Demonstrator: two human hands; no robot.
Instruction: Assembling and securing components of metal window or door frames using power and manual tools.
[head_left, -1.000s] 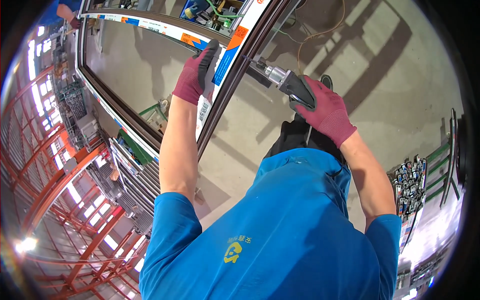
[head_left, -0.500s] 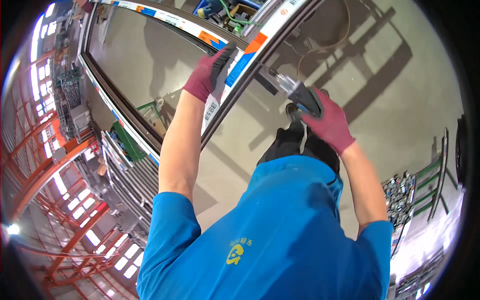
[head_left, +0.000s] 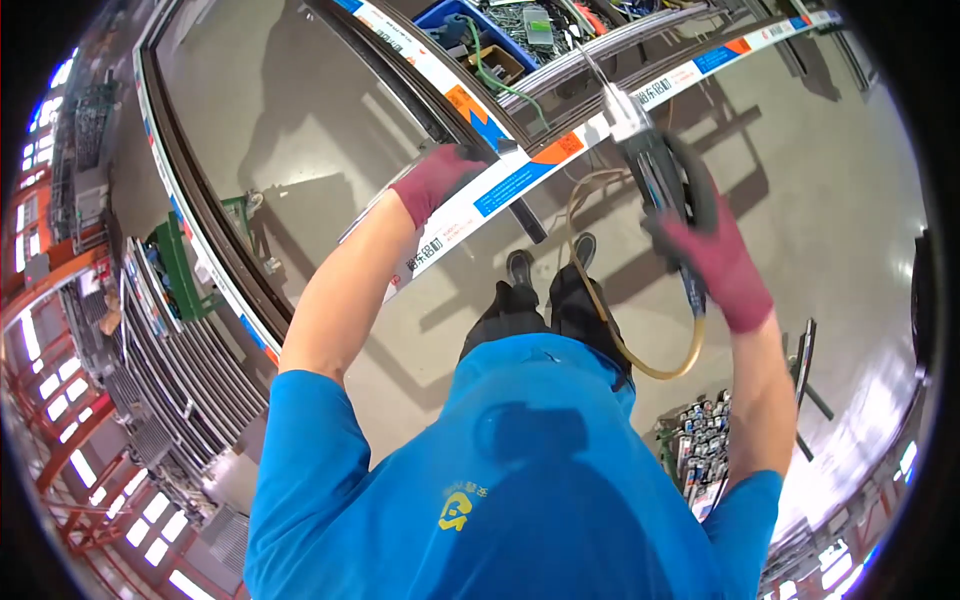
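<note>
A large aluminium window frame (head_left: 440, 240) with white, blue and orange protective film lies in front of me. My left hand (head_left: 440, 182), in a maroon and dark glove, grips its near bar beside the joint with a crossbar (head_left: 440, 75). The fingers curl over the bar, and their undersides are hidden. My right hand (head_left: 715, 235), gloved alike, is wrapped around an air screwdriver (head_left: 650, 160) with a silver nose and a long thin bit. The tool is tilted, its bit pointing away over the near bar. A yellowish air hose (head_left: 690, 365) hangs from its rear end.
Beyond the frame's near bar stands a blue bin (head_left: 530, 50) of small screws and parts, with a green cord (head_left: 485, 70) beside it. A green stand (head_left: 185, 265) and long stacked profiles (head_left: 185, 390) are at the left. More stacked profiles (head_left: 700, 445) lie at lower right.
The screwdriver has moved up and away from the near bar's side, its bit now pointing over the bar. My left hand stays by the joint. My view has shifted, showing more of the bin.
</note>
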